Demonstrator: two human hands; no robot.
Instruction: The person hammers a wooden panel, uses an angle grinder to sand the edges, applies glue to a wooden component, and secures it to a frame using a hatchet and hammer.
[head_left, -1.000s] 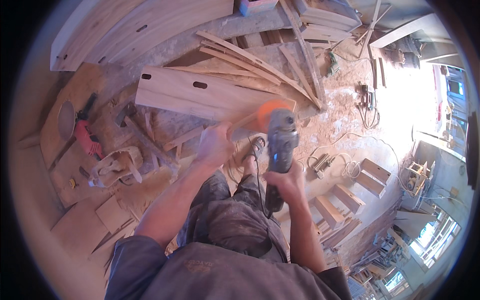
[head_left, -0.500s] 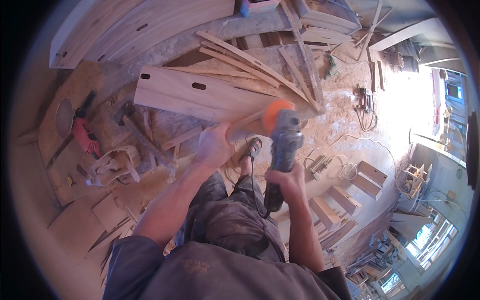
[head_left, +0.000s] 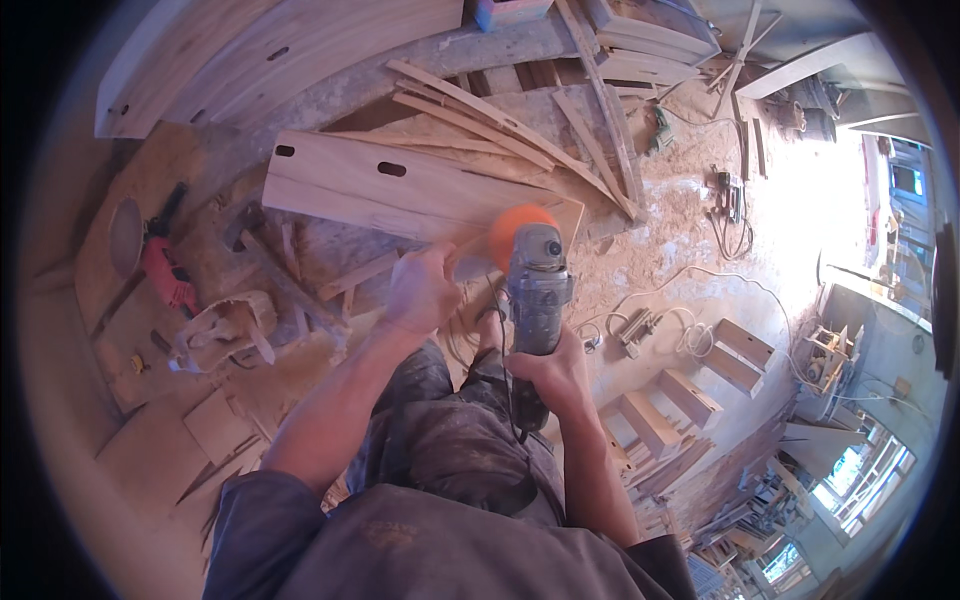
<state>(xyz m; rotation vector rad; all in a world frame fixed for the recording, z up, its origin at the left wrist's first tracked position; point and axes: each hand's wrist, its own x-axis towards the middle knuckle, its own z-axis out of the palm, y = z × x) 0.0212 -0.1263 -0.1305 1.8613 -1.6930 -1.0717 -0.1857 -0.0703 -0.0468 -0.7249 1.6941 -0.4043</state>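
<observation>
My right hand grips the body of a grey angle grinder whose orange disc points away from me. My left hand is closed around a small piece of wood and holds it against the orange disc. Both hands are raised in front of my dusty trousers. The grinder's black cord hangs down from its rear end past my right wrist.
A long slotted board lies just beyond my hands, with loose wooden strips behind it. A red power drill and a pale carved wooden piece lie at left. Small wooden boxes, cables and sawdust cover the floor at right.
The grinder and both hands have shifted slightly; the orange disc now sits closer to the wood piece in my left hand. The grip of each hand is unchanged.
</observation>
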